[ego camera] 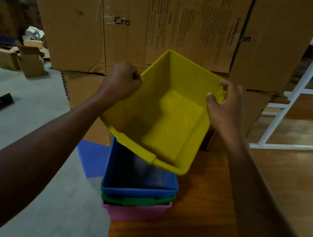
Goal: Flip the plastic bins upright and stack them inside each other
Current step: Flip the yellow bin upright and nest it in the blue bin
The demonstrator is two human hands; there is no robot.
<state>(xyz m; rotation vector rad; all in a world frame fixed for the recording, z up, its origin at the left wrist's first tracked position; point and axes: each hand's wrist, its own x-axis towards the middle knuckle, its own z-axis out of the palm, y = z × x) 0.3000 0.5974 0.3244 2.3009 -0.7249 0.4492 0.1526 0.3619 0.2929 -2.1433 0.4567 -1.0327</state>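
1. Yellow bin (163,119): held in the air, mouth tilted toward the camera, long axis running away from the viewer; near rim over the blue bin (139,179).
2. Left hand (121,81): fingers curled around the bin's left rim.
3. Right hand (224,106): thumb and fingers pinch the right rim.
4. Stack: blue bin nested in green bin (138,201), green in pink bin (132,214), all upright.
5. Surface: wooden table (210,198), stack at its left edge.
6. Room: grey concrete floor (35,115), large cardboard boxes (147,18) behind, white metal frame (300,83) at right.
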